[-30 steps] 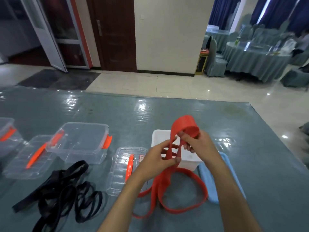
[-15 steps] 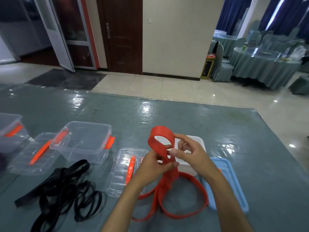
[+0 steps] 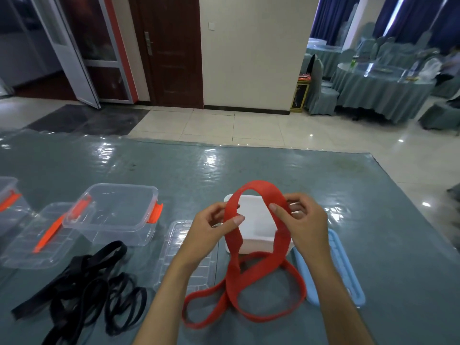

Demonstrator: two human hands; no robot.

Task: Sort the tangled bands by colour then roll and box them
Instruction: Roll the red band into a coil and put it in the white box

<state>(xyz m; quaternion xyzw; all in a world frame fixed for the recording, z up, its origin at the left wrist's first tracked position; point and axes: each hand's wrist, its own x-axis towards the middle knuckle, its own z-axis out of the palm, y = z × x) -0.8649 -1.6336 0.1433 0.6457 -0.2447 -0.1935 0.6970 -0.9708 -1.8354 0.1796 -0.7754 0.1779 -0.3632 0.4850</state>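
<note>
Left hand (image 3: pixel 211 226) pinches the red band (image 3: pixel 256 245) w/ thumb on its left side; right hand (image 3: pixel 302 220) pinches the right side, so we hold a loop up over the white box (image 3: pixel 256 227). Band's lower loops lie on the desk (image 3: pixel 249 165). Black bands (image 3: pixel 82 282) sit at left, partly cut off by the frame edge. Clear lid (image 3: pixel 179 247) is half hidden behind our left forearm; blue lid (image 3: pixel 343 270) behind the right. We see no readable writing.
</note>
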